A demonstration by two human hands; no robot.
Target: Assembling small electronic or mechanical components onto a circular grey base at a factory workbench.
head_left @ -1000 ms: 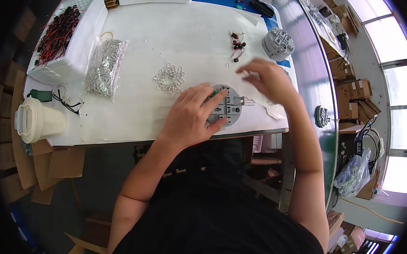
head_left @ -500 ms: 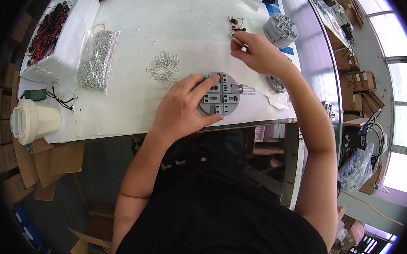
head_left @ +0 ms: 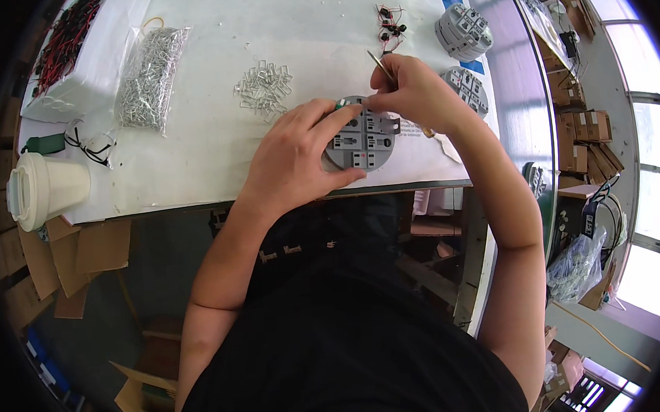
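Note:
My left hand (head_left: 295,152) grips the left side of a round grey plastic disc (head_left: 375,140) with slots and dark fittings, fingers over its top and thumb at its near edge. A small green piece (head_left: 340,104) shows by the fingertips. My right hand (head_left: 417,93) is closed around a slim tool with a metal shaft (head_left: 379,65), which points away from me; its exact kind is hidden in the fist. The right fingertips are at the disc's far right edge. A metal tab (head_left: 394,126) sticks out from the disc's right side.
Loose wire clips (head_left: 264,88) lie left of the disc, beside a clear bag of clips (head_left: 152,81). Small black parts with red wires (head_left: 392,30) lie beyond my right hand. More grey discs (head_left: 464,33) are stacked right. A white lidded cup (head_left: 49,189) stands at the left edge.
My right hand has come nearer from the wired parts to the disc, and the slim tool now shows in it. My left hand keeps its hold; the whole view has shifted slightly.

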